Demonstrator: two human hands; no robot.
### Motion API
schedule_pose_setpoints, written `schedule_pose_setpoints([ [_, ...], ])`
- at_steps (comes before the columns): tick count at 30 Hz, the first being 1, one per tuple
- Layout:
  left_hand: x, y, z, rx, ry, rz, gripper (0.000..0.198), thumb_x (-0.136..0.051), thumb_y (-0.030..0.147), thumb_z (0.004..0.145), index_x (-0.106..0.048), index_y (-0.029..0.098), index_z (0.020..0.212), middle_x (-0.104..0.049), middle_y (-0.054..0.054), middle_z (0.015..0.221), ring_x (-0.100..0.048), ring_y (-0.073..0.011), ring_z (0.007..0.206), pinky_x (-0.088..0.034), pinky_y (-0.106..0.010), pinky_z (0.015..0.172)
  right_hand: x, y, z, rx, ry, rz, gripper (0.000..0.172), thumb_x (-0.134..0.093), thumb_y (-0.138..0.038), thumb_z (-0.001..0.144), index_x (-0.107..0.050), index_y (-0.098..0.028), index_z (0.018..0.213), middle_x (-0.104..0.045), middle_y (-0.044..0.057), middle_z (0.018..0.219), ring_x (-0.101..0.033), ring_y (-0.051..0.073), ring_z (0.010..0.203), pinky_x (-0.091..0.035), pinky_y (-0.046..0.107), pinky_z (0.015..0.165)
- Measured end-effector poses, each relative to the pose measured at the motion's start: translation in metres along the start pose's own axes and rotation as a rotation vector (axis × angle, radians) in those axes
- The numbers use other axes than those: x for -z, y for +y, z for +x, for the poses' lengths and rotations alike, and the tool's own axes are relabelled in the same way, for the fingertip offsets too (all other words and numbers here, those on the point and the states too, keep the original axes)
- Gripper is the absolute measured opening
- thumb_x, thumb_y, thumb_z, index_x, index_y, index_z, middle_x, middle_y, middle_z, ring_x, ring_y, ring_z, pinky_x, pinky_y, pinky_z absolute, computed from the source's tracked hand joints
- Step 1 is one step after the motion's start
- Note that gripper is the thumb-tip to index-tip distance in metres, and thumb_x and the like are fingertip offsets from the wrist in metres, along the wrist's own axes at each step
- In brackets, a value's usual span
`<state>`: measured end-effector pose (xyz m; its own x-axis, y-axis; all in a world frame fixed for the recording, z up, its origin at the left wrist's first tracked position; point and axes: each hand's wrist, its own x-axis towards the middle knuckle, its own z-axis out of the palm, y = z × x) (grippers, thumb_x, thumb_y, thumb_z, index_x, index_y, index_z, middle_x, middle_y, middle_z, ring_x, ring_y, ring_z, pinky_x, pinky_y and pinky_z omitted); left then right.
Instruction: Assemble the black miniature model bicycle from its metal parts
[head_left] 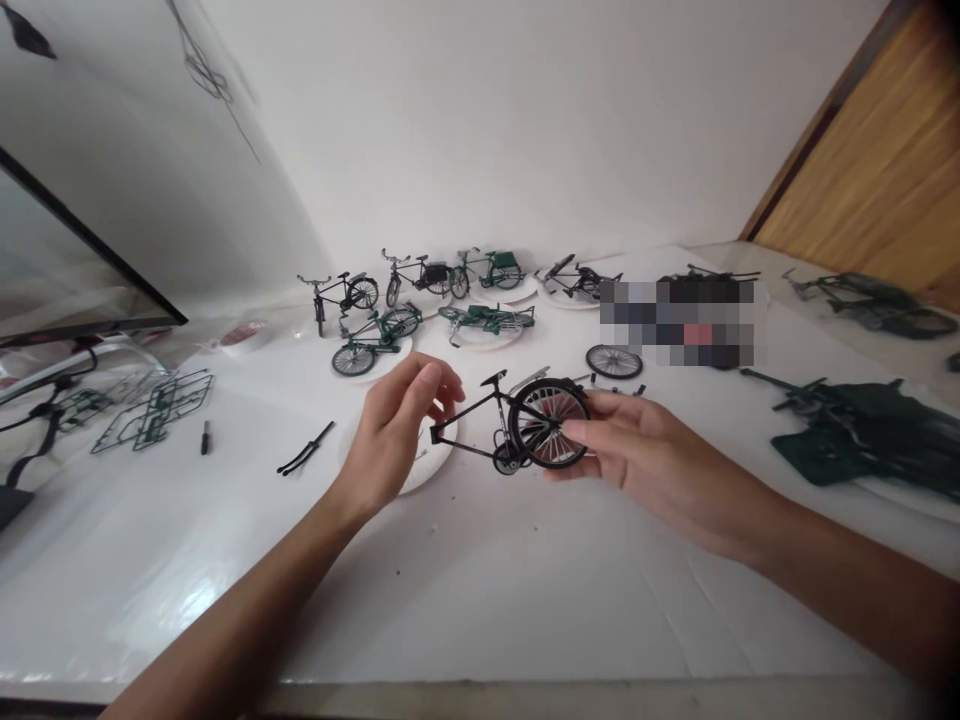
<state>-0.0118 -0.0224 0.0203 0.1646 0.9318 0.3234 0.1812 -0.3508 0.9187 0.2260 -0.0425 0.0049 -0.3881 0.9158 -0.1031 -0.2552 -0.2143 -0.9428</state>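
Observation:
My right hand (637,445) grips a small black model bicycle (517,425) by its rear wheel, holding it just above the white table (525,580). The model has a saddle and one wheel; its front end is a bare frame tube. My left hand (401,425) pinches that front end, fingers curled together. A white paper plate (424,465) lies under my left hand. A loose spoked wheel (613,361) lies on the table behind the model. A black fork part (306,450) lies to the left of the plate.
Several finished black and green model bicycles (420,300) stand on plates at the back. Green plastic part frames (154,410) and a small black tool (205,437) lie at the left. Dark green parts (862,430) lie at the right. A monitor (67,260) stands at the far left.

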Motion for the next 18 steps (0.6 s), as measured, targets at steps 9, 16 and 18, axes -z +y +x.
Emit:
schedule_pose_setpoints([
  [9, 0.001, -0.002, -0.001, 0.131, -0.412, -0.286, 0.016, -0.067, 0.023, 0.093, -0.071, 0.017, 0.107, -0.068, -0.008, 0.104, -0.065, -0.0180, 0.093, -0.052, -0.026, 0.081, 0.012, -0.003, -0.003, 0.196, 0.024, -0.369, 0.032, -0.074, -0.033, 0.087, -0.067, -0.021, 0.115, -0.074, 0.006, 0.112, -0.070, 0.023, 0.105, -0.056, 0.038, 0.094],
  [16, 0.003, -0.001, -0.004, -0.012, -0.536, -0.068, 0.011, -0.068, 0.020, 0.093, -0.071, 0.014, 0.102, -0.069, -0.009, 0.101, -0.066, -0.0167, 0.091, -0.055, -0.030, 0.085, 0.010, -0.005, -0.006, 0.347, -0.078, -0.689, 0.020, -0.069, -0.028, 0.088, -0.072, -0.023, 0.108, -0.074, 0.006, 0.112, -0.070, 0.023, 0.107, -0.055, 0.040, 0.099],
  [18, 0.002, -0.001, -0.005, -0.016, -0.558, -0.046, 0.013, -0.069, 0.019, 0.092, -0.071, 0.015, 0.104, -0.069, -0.008, 0.102, -0.067, -0.0172, 0.092, -0.056, -0.032, 0.087, 0.011, -0.003, -0.004, 0.437, -0.150, -0.763, 0.019, -0.065, -0.021, 0.089, -0.071, -0.024, 0.107, -0.073, 0.005, 0.111, -0.069, 0.020, 0.105, -0.056, 0.036, 0.095],
])
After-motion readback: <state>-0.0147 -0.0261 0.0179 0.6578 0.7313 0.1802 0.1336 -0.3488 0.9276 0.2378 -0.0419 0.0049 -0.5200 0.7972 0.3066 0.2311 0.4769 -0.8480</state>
